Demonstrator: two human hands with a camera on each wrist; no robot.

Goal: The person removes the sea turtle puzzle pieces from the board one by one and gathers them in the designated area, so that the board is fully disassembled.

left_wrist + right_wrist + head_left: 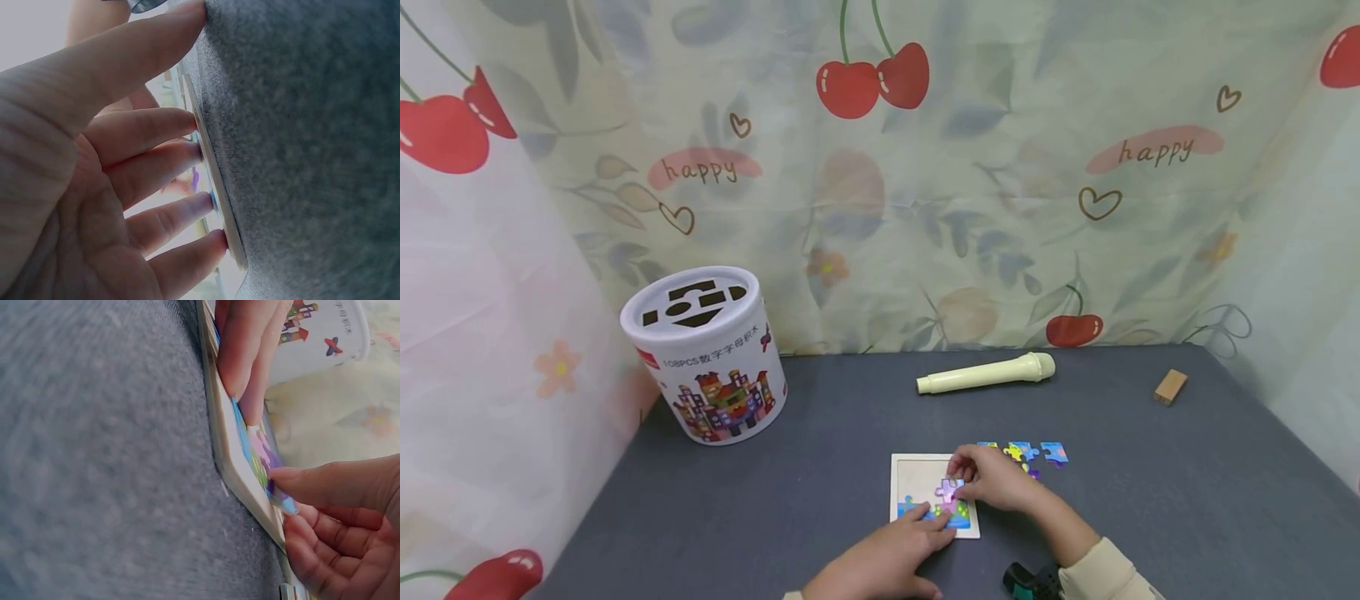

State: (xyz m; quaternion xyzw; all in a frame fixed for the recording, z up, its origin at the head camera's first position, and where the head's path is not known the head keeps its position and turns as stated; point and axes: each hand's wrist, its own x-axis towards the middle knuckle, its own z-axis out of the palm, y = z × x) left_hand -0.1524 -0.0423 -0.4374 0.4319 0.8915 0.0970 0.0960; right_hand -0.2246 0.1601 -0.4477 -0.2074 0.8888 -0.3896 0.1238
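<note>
A square wooden puzzle tray [893,487] lies on the dark table, its lower part filled with colourful jigsaw pieces and its upper part bare wood. My left hand [887,554] rests its fingertips on the tray's near edge and the fitted pieces, fingers extended and thumb apart. Between thumb and fingers, my right hand [996,481] pinches a purple-pink puzzle piece [947,490] over the tray's right side. In the right wrist view that piece [284,501] is tilted, close to the fitted ones. Several loose puzzle pieces [1054,452] lie behind the right hand, which partly hides them.
A white block bucket [707,358] stands at the back left. Toward the back lie a cream toy microphone [985,374] and, at right, a small wooden block [1171,387]. A black strapped device [1030,581] is by the right wrist. Printed curtains [880,208] enclose the table.
</note>
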